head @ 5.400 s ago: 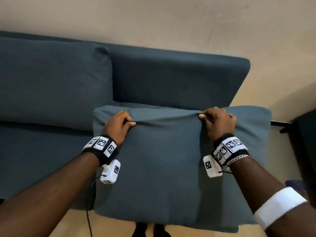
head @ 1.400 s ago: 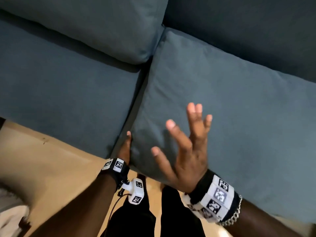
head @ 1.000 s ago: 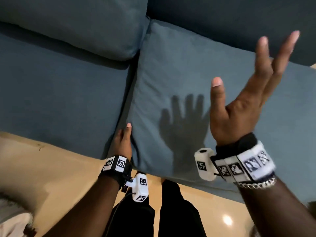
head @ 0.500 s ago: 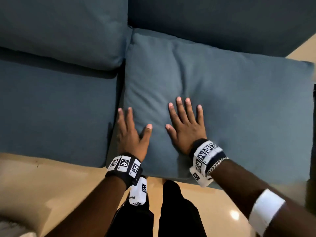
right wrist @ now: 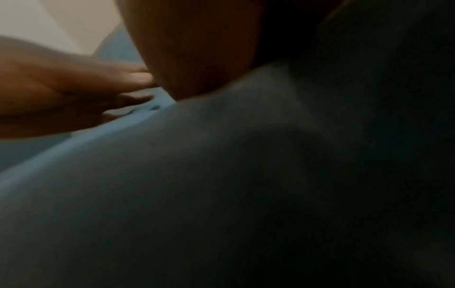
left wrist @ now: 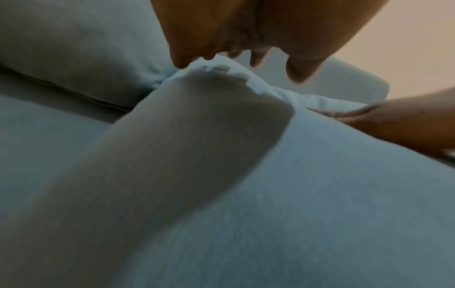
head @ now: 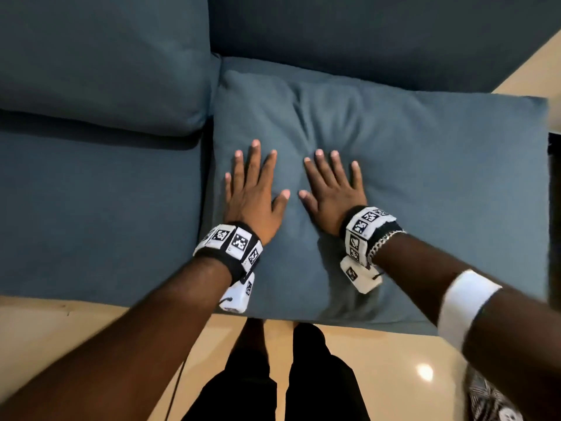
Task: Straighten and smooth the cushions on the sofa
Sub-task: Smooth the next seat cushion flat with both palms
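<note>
Two hands are seen pressed flat on a blue-grey cushion that lies on the right end of a sofa, viewed from above. The left hand is laid palm down on the cushion near its left edge, fingers straight and slightly spread, nothing gripped. The right hand is laid palm down just beside it, toward the cushion's middle, fingers likewise straight and spread, nothing gripped; the two thumbs are pointed toward each other and kept slightly apart. Soft creases are shown in the fabric beyond the fingertips, running toward the cushion's far edge. The cushion's near edge is seen overhanging the front of the seat, above a tan floor.

A second cushion of the same colour is propped against the sofa back, to the left of the pressed cushion and touching its far left corner. Behind the pressed cushion, the darker sofa back is visible.

Black bands with white square markers are worn on both wrists, and a white band is worn further up the right forearm. Dark trouser legs are seen below the cushion's near edge.

From the left wrist view, the left hand's fingertips are shown resting on a raised fold of the cushion. The right wrist view is dark and blurred; only cushion fabric and the other hand can be made out.
</note>
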{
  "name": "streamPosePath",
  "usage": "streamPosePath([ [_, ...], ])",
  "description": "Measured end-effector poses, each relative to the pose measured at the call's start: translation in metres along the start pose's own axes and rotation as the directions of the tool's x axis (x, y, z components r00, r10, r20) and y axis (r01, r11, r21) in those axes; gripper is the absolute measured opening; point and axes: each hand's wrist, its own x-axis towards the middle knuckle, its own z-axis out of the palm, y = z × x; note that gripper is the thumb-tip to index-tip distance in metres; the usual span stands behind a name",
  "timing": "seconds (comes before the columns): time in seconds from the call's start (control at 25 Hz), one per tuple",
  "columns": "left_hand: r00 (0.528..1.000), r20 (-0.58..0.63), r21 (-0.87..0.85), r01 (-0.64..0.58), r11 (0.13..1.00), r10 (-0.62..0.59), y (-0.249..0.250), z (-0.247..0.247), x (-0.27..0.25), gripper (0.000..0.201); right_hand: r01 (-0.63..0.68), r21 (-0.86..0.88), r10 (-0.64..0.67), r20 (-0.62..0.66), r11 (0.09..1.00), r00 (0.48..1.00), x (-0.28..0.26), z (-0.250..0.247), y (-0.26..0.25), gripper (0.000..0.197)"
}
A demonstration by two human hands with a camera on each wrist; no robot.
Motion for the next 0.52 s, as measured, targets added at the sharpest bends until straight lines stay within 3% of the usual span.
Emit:
streamPosePath([
  [0.04, 0.998, 0.041, 0.02, -0.046, 0.999, 0.045, -0.003, -0.003, 0.008, 0.083, 0.011, -0.015, -0.01, 0.091, 1.0, 0.996, 0.007, -0.004, 0.007, 0.075],
  [0.08, 0.996, 0.069, 0.016, -0.053, 0.998, 0.051, -0.006, -0.005, 0.012, 0.085, 0.015, 0.092, -0.02, 0.055, 0.996, 0.998, 0.011, -0.022, 0.011, 0.074],
  [0.16, 0.998, 0.056, -0.008, -0.022, 1.0, 0.022, -0.004, -0.005, 0.014, 0.086, 0.077, 0.361, 0.021, -0.261, 0.929, 0.965, 0.011, -0.08, 0.018, 0.07],
  [0.2, 0.999, 0.048, -0.02, -0.015, 1.0, 0.016, 0.0, -0.002, 0.017, 0.086, 0.119, 0.462, 0.14, -0.489, 0.879, 0.861, 0.009, -0.107, 0.027, 0.069],
  [0.24, 0.999, 0.039, -0.027, -0.003, 1.0, 0.004, 0.002, -0.001, 0.015, 0.085, 0.193, 0.536, 0.277, -0.672, 0.821, 0.687, 0.011, -0.121, 0.037, 0.069],
  [0.28, 1.0, 0.021, -0.03, 0.0, 1.0, 0.0, 0.003, 0.001, 0.012, 0.085, 0.201, 0.557, 0.378, -0.745, 0.806, 0.549, 0.017, -0.118, 0.047, 0.069],
  [0.32, 1.0, 0.001, -0.039, -0.002, 0.999, 0.002, 0.002, 0.004, 0.01, 0.084, 0.13, 0.519, 0.377, -0.751, 0.845, 0.542, 0.025, -0.105, 0.051, 0.069],
  [0.36, 1.0, -0.004, -0.056, -0.008, 0.998, 0.008, 0.001, 0.005, 0.006, 0.084, 0.022, 0.42, 0.286, -0.655, 0.907, 0.7, 0.033, -0.081, 0.049, 0.069],
  [0.4, 1.0, 0.012, -0.069, -0.024, 0.997, 0.025, 0.0, 0.005, 0.0, 0.085, -0.101, 0.261, 0.196, -0.371, 0.96, 0.908, 0.036, -0.047, 0.047, 0.069],
  [0.44, 0.998, 0.036, -0.077, -0.045, 0.996, 0.048, 0.001, 0.005, -0.005, 0.085, -0.153, 0.098, 0.16, -0.069, 0.983, 0.985, 0.037, -0.022, 0.053, 0.069],
  [0.48, 0.998, 0.046, -0.075, -0.049, 0.996, 0.053, -0.001, 0.005, -0.009, 0.086, -0.13, 0.025, 0.127, 0.084, 0.991, 0.988, 0.04, -0.018, 0.06, 0.069],
  [0.52, 0.998, 0.044, -0.073, -0.047, 0.996, 0.05, -0.001, 0.004, -0.008, 0.087, -0.087, 0.101, 0.084, 0.039, 0.991, 0.996, 0.046, -0.036, 0.066, 0.07],
])
